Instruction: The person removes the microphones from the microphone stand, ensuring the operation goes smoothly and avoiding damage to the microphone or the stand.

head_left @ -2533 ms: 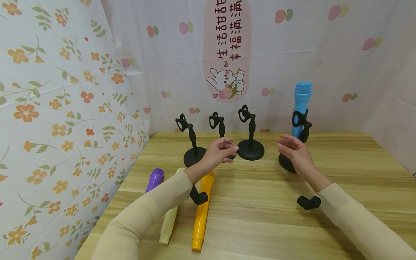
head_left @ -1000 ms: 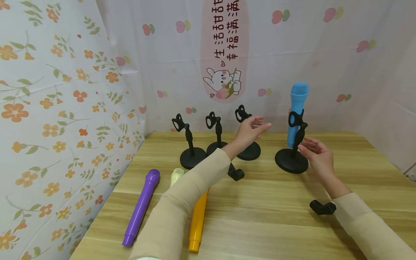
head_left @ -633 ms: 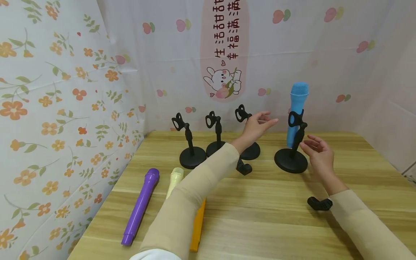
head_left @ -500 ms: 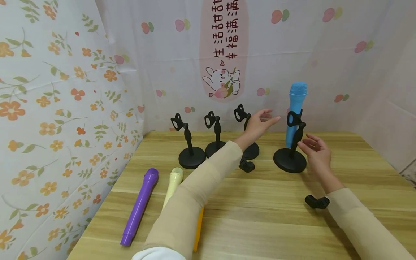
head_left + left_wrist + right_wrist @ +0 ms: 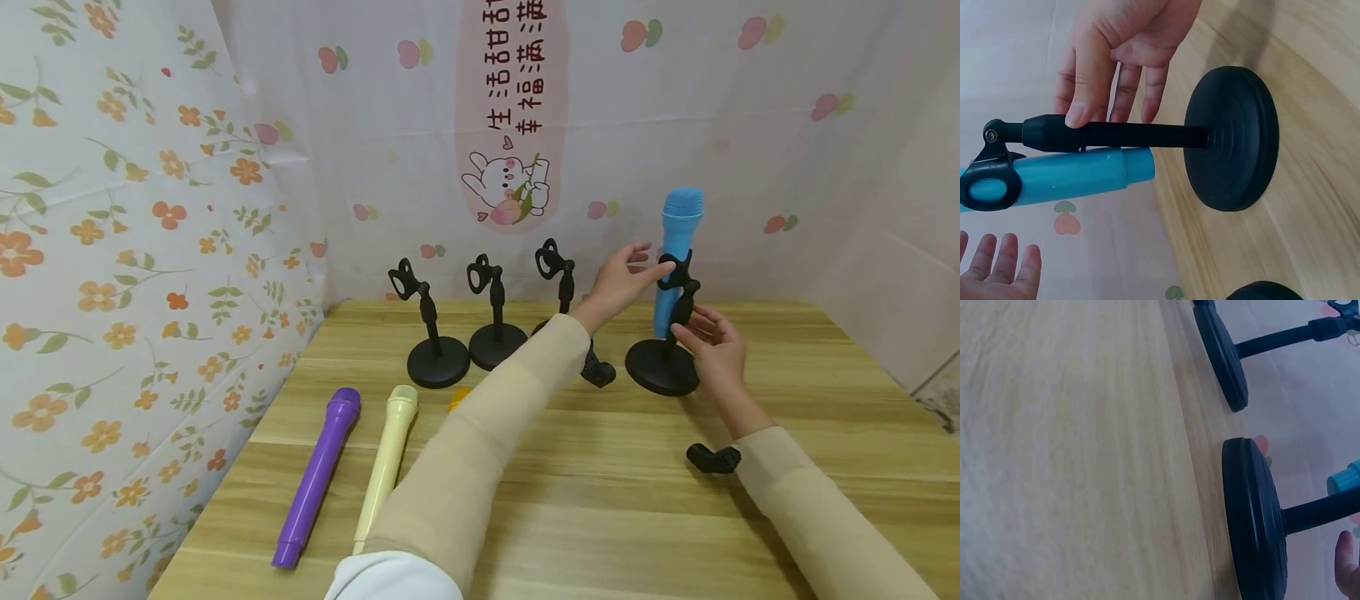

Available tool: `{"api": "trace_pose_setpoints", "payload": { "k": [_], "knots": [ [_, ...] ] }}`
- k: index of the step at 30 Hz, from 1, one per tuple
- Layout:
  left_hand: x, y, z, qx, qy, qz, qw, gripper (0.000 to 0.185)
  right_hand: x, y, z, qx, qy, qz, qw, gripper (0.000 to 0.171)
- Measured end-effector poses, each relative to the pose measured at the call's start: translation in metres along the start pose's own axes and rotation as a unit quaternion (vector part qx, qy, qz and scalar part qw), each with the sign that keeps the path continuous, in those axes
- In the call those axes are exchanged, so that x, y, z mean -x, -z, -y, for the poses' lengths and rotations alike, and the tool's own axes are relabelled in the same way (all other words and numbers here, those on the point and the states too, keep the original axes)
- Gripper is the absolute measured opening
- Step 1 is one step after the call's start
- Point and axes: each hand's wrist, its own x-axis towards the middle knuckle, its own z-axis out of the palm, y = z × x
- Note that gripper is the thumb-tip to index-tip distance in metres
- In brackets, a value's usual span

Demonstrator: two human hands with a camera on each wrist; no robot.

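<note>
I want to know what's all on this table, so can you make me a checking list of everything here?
Surface: wooden table, light planks.
Job's things: blue microphone upright, clipped in its black stand.
Clutter: three empty black stands in a row at the back; purple microphone and cream microphone lying flat; orange microphone mostly hidden behind the sleeve.
Hands: left hand open, fingertips at the clip; right hand thumb touching the stand's pole.
Cables: nothing seen.
Surroundings: flower-patterned sheets, a bunny banner behind.
</note>
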Motion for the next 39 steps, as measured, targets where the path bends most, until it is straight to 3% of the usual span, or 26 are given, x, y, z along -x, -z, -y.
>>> {"api": "trace_pose_setpoints", "payload": {
  "k": [6,13,22,32,39],
  "knots": [
    [-0.007,-0.007,-0.003,-0.002,0.007,-0.009,0.9999,0.060,-0.001,-0.005,0.000,-0.025,-0.003,-0.003,1.000,0.042],
    [-0.014,-0.013,-0.008,0.015,0.013,0.006,0.9998,0.061,-0.002,-0.010,-0.003,-0.078,-0.007,-0.035,0.996,0.037],
    [-0.017,-0.013,-0.013,0.045,0.023,0.037,0.9980,0.060,-0.001,-0.013,-0.002,-0.087,-0.019,-0.044,0.995,0.037],
    [-0.022,-0.024,-0.011,0.068,0.032,0.022,0.9969,0.057,-0.002,-0.020,-0.005,-0.103,-0.006,-0.067,0.992,0.034],
    [-0.023,-0.027,-0.016,0.056,0.046,-0.004,0.9974,0.051,-0.002,-0.024,-0.003,-0.098,0.003,-0.093,0.991,0.030]
  ]
}}
